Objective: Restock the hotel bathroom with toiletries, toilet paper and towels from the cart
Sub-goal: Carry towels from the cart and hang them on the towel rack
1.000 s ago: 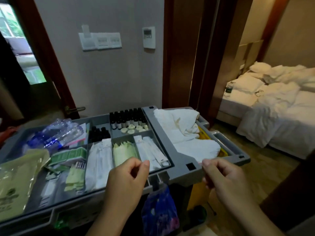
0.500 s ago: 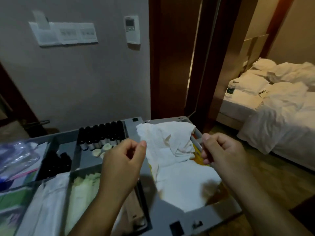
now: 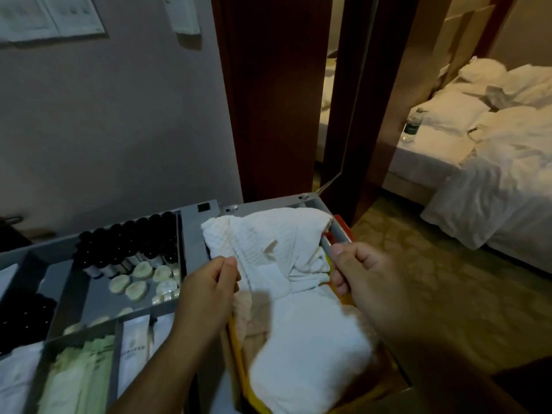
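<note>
The left hand point(image 3: 209, 289) sat thumb-to-forefinger at the edge of the crumpled white towel point(image 3: 280, 243), the right hand point(image 3: 370, 279) curled beside the grey rail point(image 3: 336, 234) — whether either truly pinched anything could not be told. The towel lay heaped in the bin point(image 3: 236, 364) at the right end of the cart point(image 3: 203, 209); lifting it well probably meant taking a full fold in both hands and rising clear of the rail.
</note>
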